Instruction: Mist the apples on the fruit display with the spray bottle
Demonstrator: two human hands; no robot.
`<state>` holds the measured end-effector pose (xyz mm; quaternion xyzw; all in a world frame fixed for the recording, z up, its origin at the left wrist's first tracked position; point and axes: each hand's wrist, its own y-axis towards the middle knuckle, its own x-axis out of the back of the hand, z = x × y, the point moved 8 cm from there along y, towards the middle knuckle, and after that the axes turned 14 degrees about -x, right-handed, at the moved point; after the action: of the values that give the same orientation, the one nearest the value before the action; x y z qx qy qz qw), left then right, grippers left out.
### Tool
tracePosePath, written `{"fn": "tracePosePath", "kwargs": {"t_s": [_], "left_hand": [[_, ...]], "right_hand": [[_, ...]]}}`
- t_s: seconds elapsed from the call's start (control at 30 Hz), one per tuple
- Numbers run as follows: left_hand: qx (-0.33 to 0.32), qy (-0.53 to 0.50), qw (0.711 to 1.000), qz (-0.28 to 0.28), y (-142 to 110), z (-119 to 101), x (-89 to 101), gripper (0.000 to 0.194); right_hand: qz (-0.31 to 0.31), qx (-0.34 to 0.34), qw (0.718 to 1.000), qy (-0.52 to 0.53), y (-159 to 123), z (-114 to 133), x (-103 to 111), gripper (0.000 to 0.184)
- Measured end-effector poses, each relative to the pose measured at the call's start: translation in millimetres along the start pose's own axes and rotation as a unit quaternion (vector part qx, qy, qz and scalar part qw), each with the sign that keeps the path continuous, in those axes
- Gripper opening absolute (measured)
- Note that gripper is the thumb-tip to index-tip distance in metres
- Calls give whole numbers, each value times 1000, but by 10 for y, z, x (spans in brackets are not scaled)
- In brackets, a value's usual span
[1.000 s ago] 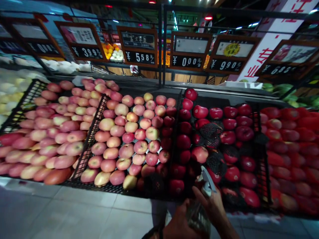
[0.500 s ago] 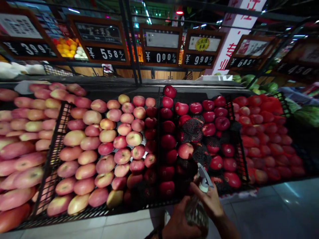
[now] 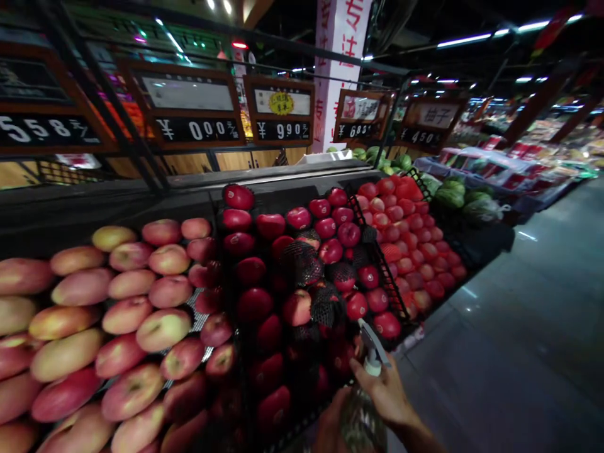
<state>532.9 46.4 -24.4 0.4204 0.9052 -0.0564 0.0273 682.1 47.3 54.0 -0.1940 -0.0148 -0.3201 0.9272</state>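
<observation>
A clear spray bottle [image 3: 361, 420] with a white-and-grey trigger head is held upright at the lower middle, in front of the dark red apples [image 3: 255, 305]. My right hand [image 3: 391, 395] is closed around its neck, just below the spray head. In shadow on the bottle's left side, my left hand [image 3: 332, 420] wraps the body; its fingers are partly hidden. Dark foam nets [image 3: 303, 261] lie among the red apples, near a lighter apple [image 3: 298, 307]. The nozzle points away from me, toward the fruit.
Paler apples [image 3: 129, 283] fill the left section. Beyond a black lattice divider [image 3: 384, 277] lie more wrapped red fruits [image 3: 415, 242]. Watermelons [image 3: 449, 194] sit farther right. Price signs [image 3: 279, 113] hang from a rail above. A tiled floor [image 3: 514, 340] runs along the right.
My view has swung to the right, so the stand appears shifted left and more of the aisle shows. Both hands still hold the spray bottle, which sits slightly lower in view.
</observation>
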Motion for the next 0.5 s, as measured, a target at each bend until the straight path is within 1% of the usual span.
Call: {"fn": "tracePosePath", "kwargs": {"t_s": [0.07,0.13,0.27,0.33,0.43,0.5], "left_hand": [[15,12,1000,-9,81,122,-31,54],[19,17,1000,6,164,158,-111,53],[-8,7,997,74,319,18,-360,74],[-2,-3,996,89,381,-7,-453,77],[7,-4,995,99,453,53,-543,81],[-1,-3,995,103,483,108,-585,82]], "right_hand": [[-3,4,1000,9,30,9,105,25],[-6,12,1000,21,60,35,219,27],[-13,-2,999,39,121,63,443,39],[-21,-4,999,45,140,81,542,34],[-56,10,998,39,155,102,695,20],[-72,4,997,35,177,76,770,19]]}}
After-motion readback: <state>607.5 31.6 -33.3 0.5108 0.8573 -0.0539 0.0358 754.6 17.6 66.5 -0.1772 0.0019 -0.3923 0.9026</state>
